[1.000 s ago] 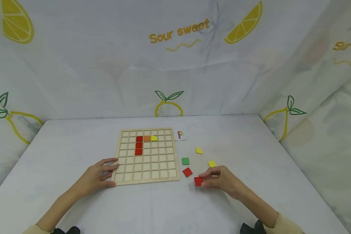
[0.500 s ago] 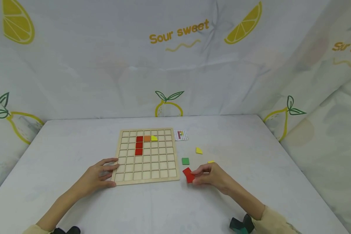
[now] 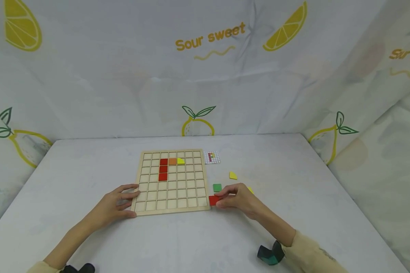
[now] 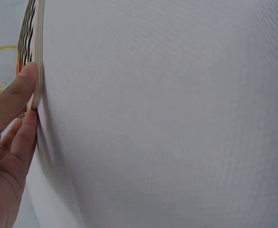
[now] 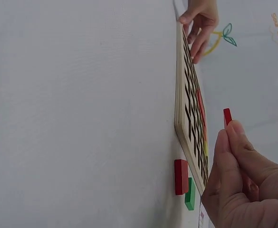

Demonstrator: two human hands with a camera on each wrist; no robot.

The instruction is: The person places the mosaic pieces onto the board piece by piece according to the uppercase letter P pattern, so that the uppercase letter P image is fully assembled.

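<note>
A wooden grid board (image 3: 172,212) lies on the white table. Three red tiles (image 3: 163,169) form a column in it, with an orange tile (image 3: 172,161) and a yellow piece (image 3: 180,161) to the right of the top one. My left hand (image 3: 113,204) rests along the board's left edge, fingers extended, thumb at the near corner. Between thumb and fingers my right hand (image 3: 237,199) pinches a red square tile (image 5: 227,115), raised beside the board's right edge. Another red tile (image 5: 181,176) lies on the table under it, hidden in the head view.
Right of the board sit a green tile (image 3: 217,187), a yellow quarter-round piece (image 3: 233,175) and another yellow piece (image 3: 251,190), mostly behind the right hand. A small printed pattern card (image 3: 212,157) lies by the board's far right corner. A lemon-print curtain (image 3: 123,76) hangs behind.
My right hand has carried the red tile leftward and slightly away from me, over the loose red tile to the board's right edge. The left hand has stayed put.
</note>
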